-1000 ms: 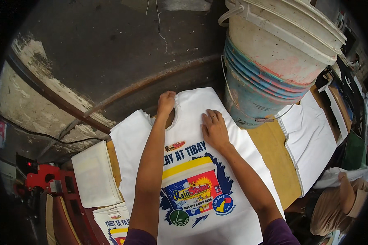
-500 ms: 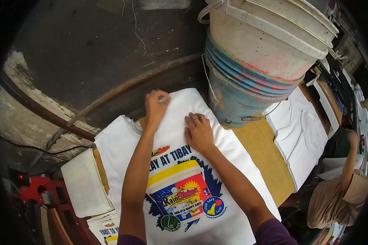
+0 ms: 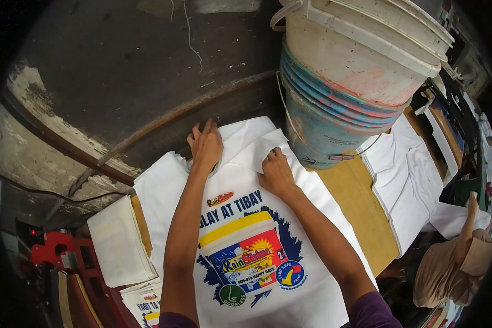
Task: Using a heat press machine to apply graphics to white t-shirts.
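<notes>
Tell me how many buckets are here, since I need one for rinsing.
2 at least: a white bucket nested in a blue bucket, at the table's far edge, right of the right hand. More may be nested inside, hidden.

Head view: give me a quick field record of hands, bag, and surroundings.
left hand: pressing the top edge of the white printed bag
right hand: on the bag's folded-over top flap
bag: flat on the yellow table, print facing up
right of bag: stacked buckets
left of bag: white sheet stack
</notes>
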Motion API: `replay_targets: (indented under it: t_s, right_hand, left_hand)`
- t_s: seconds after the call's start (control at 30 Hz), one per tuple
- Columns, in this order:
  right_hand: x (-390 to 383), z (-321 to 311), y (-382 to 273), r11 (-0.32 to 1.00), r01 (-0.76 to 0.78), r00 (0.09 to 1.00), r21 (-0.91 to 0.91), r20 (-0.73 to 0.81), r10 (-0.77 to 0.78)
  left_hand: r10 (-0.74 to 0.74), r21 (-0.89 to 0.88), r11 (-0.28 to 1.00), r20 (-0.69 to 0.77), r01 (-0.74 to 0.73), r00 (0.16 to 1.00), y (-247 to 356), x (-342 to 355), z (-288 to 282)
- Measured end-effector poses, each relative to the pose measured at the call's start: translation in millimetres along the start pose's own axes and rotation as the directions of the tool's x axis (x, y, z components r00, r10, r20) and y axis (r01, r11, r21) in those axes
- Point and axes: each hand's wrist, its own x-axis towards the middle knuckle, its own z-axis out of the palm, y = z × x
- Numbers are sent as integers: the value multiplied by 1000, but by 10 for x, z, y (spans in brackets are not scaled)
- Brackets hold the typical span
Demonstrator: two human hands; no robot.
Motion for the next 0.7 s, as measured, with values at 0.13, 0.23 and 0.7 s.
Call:
replay_targets:
  t_s: [0.13,0.23,0.7]
  right_hand:
    - [3,37,76,1000,21,999,-17,-39,-21]
    - [-8,10,76,999,17,1000,-39,4,-17]
    - [156,-77,70,984,-2,999,-177,45,11]
  left_hand:
    - [74,-353,935,107,-32,991,204,-107,-165]
    - [81,-391,920,102,-35,992,279,-123,-173]
    - [-141,-602,761,211,242,967,54,92,-71]
